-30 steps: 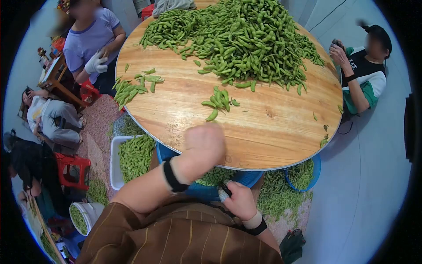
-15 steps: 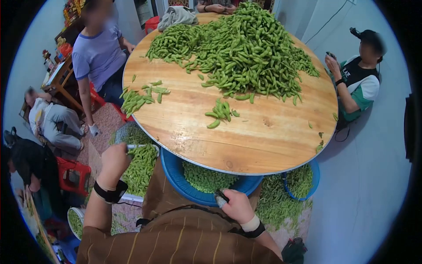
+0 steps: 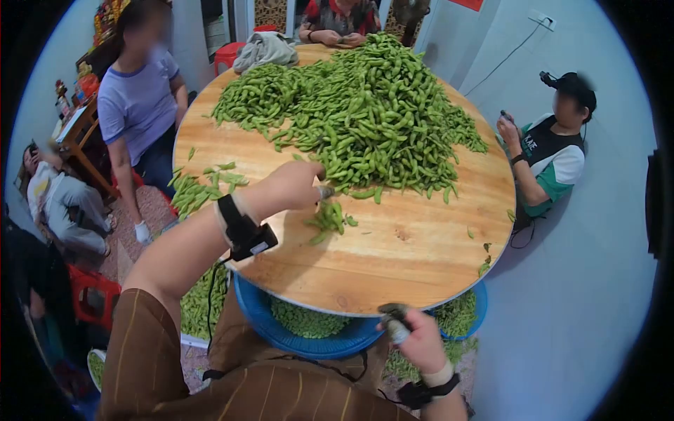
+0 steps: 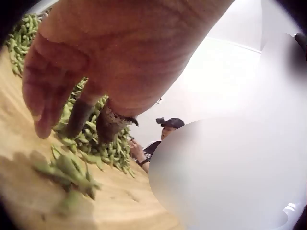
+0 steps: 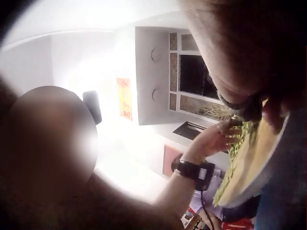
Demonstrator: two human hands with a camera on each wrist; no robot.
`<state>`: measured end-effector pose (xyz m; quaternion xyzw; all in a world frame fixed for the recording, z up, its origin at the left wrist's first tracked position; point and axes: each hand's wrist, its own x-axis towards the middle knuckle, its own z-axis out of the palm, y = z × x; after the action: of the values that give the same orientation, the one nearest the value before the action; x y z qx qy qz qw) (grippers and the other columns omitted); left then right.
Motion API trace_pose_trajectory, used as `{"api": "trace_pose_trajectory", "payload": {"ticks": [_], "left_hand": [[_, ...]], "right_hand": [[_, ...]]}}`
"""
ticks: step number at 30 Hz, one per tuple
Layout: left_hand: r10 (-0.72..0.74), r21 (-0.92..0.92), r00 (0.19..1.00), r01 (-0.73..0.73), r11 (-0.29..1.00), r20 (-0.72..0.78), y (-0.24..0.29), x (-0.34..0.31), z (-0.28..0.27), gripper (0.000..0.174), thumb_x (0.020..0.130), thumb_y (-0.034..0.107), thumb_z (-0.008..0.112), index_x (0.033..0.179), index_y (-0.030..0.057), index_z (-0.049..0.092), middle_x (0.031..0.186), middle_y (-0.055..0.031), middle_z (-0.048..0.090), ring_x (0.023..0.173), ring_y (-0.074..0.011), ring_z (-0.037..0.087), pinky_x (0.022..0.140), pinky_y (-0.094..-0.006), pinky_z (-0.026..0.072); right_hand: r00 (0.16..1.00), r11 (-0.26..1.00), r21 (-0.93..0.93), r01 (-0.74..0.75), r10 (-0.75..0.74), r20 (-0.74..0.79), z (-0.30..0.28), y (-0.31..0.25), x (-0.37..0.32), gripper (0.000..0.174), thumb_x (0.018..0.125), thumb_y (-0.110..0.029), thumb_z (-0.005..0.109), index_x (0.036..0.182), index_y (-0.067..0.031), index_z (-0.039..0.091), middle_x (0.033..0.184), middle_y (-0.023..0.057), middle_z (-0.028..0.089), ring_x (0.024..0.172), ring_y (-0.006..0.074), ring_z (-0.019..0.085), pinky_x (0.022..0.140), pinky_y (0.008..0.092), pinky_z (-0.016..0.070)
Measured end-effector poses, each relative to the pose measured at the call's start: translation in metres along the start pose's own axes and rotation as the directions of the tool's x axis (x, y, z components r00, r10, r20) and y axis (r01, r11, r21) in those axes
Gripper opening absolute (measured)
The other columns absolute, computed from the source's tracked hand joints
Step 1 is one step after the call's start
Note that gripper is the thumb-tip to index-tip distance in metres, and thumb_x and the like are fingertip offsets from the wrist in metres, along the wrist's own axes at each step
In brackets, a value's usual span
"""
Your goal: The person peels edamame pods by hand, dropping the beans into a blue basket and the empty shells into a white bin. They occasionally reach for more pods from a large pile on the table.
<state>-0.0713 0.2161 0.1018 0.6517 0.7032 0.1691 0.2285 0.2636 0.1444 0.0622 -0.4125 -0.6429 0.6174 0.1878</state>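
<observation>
My left hand [image 3: 298,184] reaches out low over the table, fingers pointing down, at a small cluster of green soybean pods [image 3: 328,219]. In the left wrist view its fingers [image 4: 45,110] hang apart with nothing between them, just above the loose pods [image 4: 69,170]. A grey wrap covers one digit. My right hand [image 3: 421,340] is off the table's front edge, beside the blue basin [image 3: 309,346] of shelled beans [image 3: 309,319]. Its thumb wears a grey wrap [image 3: 398,331], and something dark [image 3: 393,309] is at its fingertips; I cannot tell whether it holds that.
A large heap of soybean pods [image 3: 372,126] covers the far side of the round wooden table [image 3: 421,259]. More pods [image 3: 189,193] lie at its left edge, near a grey cloth [image 3: 265,52] at the back. Several people sit around. A container of pods [image 3: 203,302] stands below left.
My left hand has swung from the front edge down left, then up and forward over the table to the small pod cluster. My right hand has shifted right, away from the basin.
</observation>
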Motion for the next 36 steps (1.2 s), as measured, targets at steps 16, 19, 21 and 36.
{"api": "trace_pose_trajectory", "payload": {"ticks": [16,19,21,36], "left_hand": [[0.145,0.097,0.897,-0.115,0.989,-0.417,0.012,0.127,0.036,0.056,0.069,0.034,0.069,0.119,0.0143,0.054,0.112,-0.0208,0.050,0.106,-0.0429,0.044,0.088,-0.0504,0.0417],[0.206,0.144,0.927,-0.168,0.975,-0.314,0.019,0.104,0.039,0.057,0.063,0.027,0.069,0.117,0.0133,0.056,0.111,-0.0186,0.051,0.105,-0.0409,0.043,0.089,-0.0481,0.0414],[0.232,0.071,0.946,-0.222,0.972,-0.226,0.017,0.095,0.041,0.057,0.063,0.026,0.069,0.116,0.0124,0.056,0.110,-0.0172,0.052,0.104,-0.0401,0.043,0.091,-0.0465,0.0403],[0.208,-0.031,0.936,-0.226,0.974,-0.285,-0.002,-0.041,0.048,0.059,0.061,0.002,0.065,0.119,0.0078,0.054,0.127,-0.0243,0.042,0.117,-0.0423,0.042,0.098,-0.0445,0.0394]], "right_hand": [[0.940,0.584,0.788,-0.195,0.341,-0.021,-0.045,-0.031,0.259,0.025,0.097,-0.036,0.046,0.102,-0.0117,0.051,0.083,0.0040,0.058,0.052,0.0035,0.044,0.040,0.0159,0.0396],[0.931,0.539,0.799,-0.267,0.358,0.070,-0.047,-0.035,0.250,0.029,0.093,-0.045,0.051,0.099,-0.0176,0.045,0.066,-0.0019,0.046,0.048,0.0059,0.045,0.038,0.0191,0.0397],[0.920,0.520,0.791,-0.322,0.370,0.131,-0.048,-0.026,0.244,0.027,0.094,-0.046,0.049,0.099,-0.0192,0.045,0.064,-0.0029,0.046,0.048,0.0060,0.045,0.038,0.0189,0.0390],[1.000,0.970,-0.241,-0.020,0.022,0.004,0.003,-0.083,0.149,0.060,0.085,-0.026,0.066,0.133,-0.0034,0.037,0.068,0.0053,0.056,0.050,0.0109,0.051,0.041,0.0263,0.0415]]}}
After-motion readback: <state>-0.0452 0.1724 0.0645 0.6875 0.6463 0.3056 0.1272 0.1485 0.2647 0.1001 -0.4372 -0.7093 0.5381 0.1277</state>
